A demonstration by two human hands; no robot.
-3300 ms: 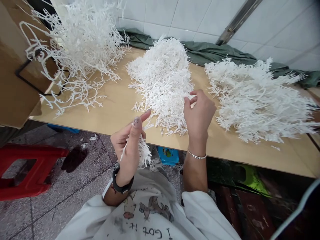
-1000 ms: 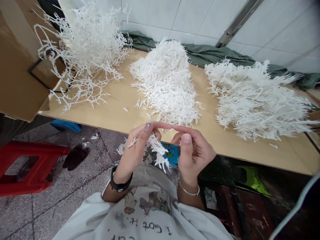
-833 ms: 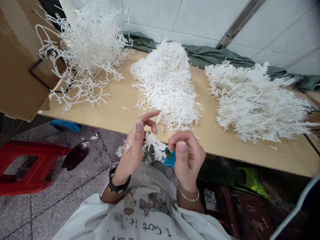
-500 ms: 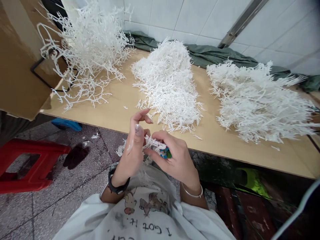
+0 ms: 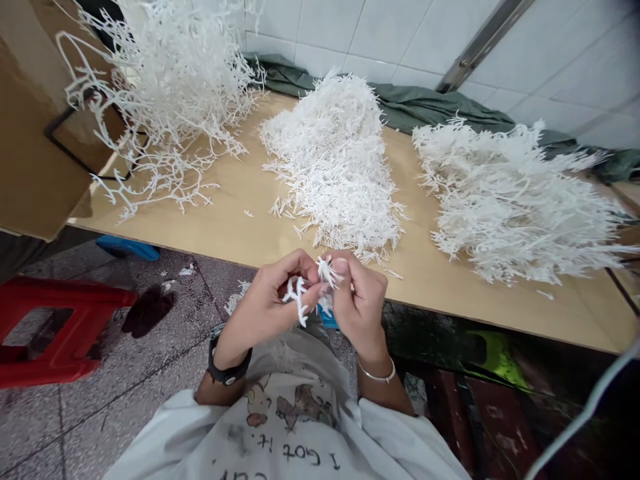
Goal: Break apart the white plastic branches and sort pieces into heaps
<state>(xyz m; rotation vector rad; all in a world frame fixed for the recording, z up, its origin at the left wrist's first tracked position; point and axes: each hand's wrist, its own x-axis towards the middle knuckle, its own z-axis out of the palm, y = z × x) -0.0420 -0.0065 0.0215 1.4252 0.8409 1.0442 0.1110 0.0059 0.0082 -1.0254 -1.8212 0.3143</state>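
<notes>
My left hand (image 5: 263,303) is closed around a white branched plastic strand (image 5: 299,300), whose forked end sticks out below the thumb. At its fingertips a small tuft of white plastic sprigs (image 5: 327,270) fans out, and the thumb and fingers of my right hand (image 5: 361,300) pinch the same tuft from the other side. The two hands meet above my lap, just in front of the table edge. Under them shows a bit of something blue (image 5: 327,319), mostly hidden.
On the table (image 5: 235,233) lie a tangled heap of white strands (image 5: 175,87) at left, a pile of short sprigs (image 5: 335,160) in the middle and a spread of feathery branches (image 5: 515,200) at right. A cardboard box (image 5: 40,147) and red stool (image 5: 65,327) stand left.
My left hand has gone from raised, spread fingers to a closed grip, with the forked strand now showing below its thumb. My right hand has turned upward, pinching the tuft.
</notes>
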